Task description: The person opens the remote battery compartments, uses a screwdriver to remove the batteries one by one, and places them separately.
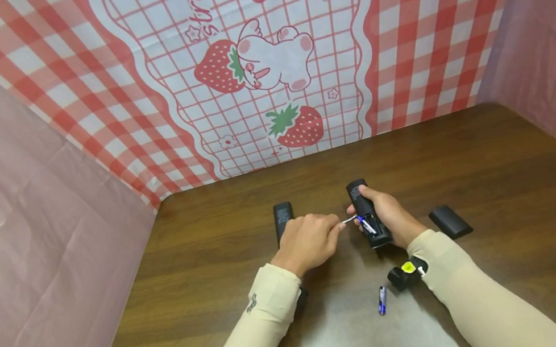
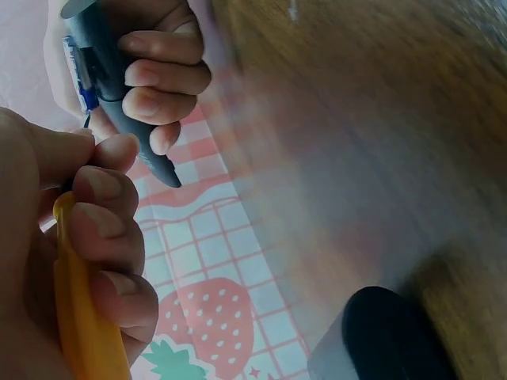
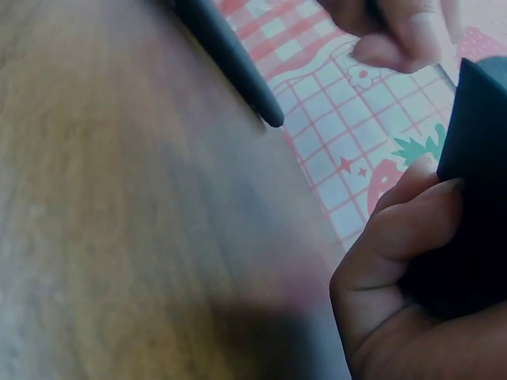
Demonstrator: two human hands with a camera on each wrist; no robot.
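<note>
1. Two hands at work over the desk (image 1: 489,172). Right hand (image 1: 391,218) wraps a black remote (image 1: 367,215), open back up, raised just above the wood
2. Left hand (image 1: 308,241), fingers (image 2: 103,229) curled tight, pinches a small tool with a metal tip; tip sits at a blue battery (image 1: 366,225) in the remote's bay. A yellow handle (image 2: 83,317) shows in the left wrist view
3. Loose battery (image 1: 382,299) lies on the desk near the right sleeve, so judged one cell is out and one is still seated
4. Second remote (image 1: 283,218) lies beyond the left hand; a black cover (image 1: 450,221) lies right of the right hand, apart from both remotes
5. Judged partway: remaining cell not yet lifted, cover off
</note>
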